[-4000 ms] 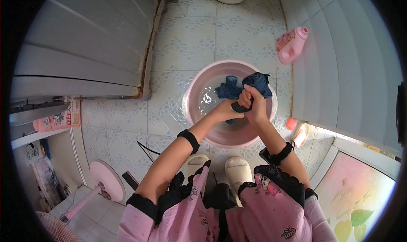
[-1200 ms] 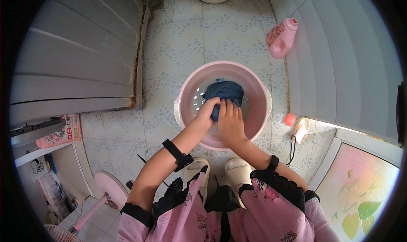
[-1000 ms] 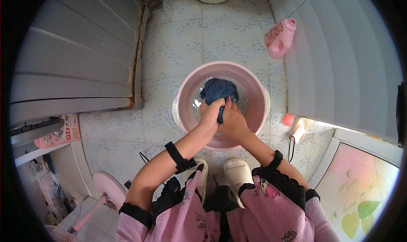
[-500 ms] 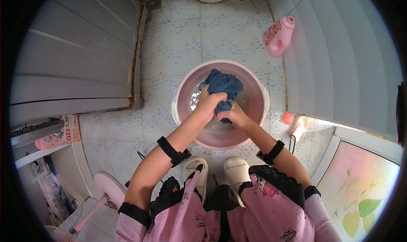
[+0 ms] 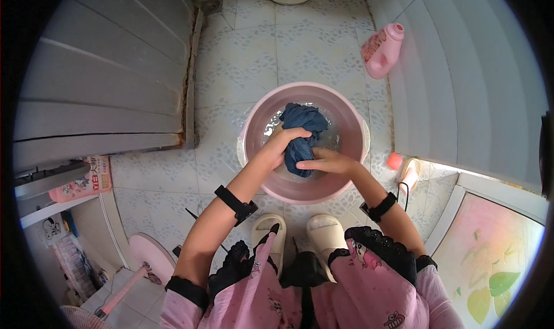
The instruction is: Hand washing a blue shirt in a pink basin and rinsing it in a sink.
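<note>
A wet, dark blue cloth (image 5: 300,121) is bunched up over the pink basin (image 5: 258,115), which holds some clear water. I cannot tell what kind of garment or cloth it is. My left hand (image 5: 284,140) is closed round its left side, with the thumb across the front and the other fingers hidden under the folds. On the right, my right hand (image 5: 329,160) reaches in with stretched fingers apart, touching the lower right part of the cloth without gripping it. The lower end of the cloth hangs between the hands.
A pink detergent bottle (image 5: 384,51) without a cap stands by the right wall. A red cap-like object (image 5: 394,160) and a sandal (image 5: 410,176) lie right of the basin. My cream slippers (image 5: 326,234) are just below it. A pink fan base (image 5: 151,257) stands lower left.
My right hand has loosened from the cloth, and its fingers have straightened. The cloth has untwisted a little and its lower end hangs wider. Both hands are slightly farther apart.
</note>
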{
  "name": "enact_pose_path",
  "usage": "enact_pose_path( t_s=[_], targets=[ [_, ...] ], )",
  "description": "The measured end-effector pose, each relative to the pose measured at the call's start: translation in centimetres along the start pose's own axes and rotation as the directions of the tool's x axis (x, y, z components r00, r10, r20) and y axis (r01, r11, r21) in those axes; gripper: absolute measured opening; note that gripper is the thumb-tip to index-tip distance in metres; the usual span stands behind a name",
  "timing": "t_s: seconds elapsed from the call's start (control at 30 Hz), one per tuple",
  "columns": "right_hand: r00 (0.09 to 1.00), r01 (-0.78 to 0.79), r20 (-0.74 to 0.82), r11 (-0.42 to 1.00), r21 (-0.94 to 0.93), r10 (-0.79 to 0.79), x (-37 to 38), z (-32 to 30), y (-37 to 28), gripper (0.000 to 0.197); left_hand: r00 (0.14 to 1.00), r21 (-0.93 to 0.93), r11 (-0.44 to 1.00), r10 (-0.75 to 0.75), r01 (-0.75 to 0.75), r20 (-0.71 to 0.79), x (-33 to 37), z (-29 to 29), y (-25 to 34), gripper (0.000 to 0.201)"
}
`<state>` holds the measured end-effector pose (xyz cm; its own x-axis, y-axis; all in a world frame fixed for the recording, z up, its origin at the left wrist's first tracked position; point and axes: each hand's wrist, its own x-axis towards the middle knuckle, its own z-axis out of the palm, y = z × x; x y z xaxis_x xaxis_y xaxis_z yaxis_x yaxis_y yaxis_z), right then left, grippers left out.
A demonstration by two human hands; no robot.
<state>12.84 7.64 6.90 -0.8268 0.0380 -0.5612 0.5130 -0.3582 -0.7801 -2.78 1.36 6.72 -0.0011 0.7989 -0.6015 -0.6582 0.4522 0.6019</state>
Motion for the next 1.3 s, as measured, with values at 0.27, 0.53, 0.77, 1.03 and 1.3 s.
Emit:
enact_pose_path(
  t_s=[0.27,0.53,0.77,1.03,1.3],
  targets=[
    [0.874,-0.100,-0.458,0.862,-0.497,-0.163,-1.0,-5.0,2.4,0.070,0.988,0.025,0.988,-0.154,0.154,0.013,-1.9,0.0,2.2,0.042],
    [0.640,0.559,-0.165,0.602,-0.569,-0.750,2.5,-4.7,1.7,0.055,0.951,0.288,0.957,-0.123,0.038,0.283,-2.9,1.9,2.7,0.049],
    [0.799,0.463,-0.494,0.875,0.141,-0.343,1.6,-5.0,2.0,0.036,0.994,0.436,0.900,-0.040,-0.009,0.101,-2.2,-0.5,1.9,0.053],
    [0.884,0.468,-0.414,0.382,0.797,-0.219,0.7,-0.7,-4.3,0.028,0.977,0.346,0.923,0.201,-0.166,-0.068,-1.2,-1.1,1.8,0.057],
    [0.848,0.530,-0.460,0.440,0.725,-0.264,1.5,-0.2,-4.0,0.027,0.983,0.558,0.814,0.080,-0.160,0.166,-2.3,1.5,3.4,0.057]
  ],
)
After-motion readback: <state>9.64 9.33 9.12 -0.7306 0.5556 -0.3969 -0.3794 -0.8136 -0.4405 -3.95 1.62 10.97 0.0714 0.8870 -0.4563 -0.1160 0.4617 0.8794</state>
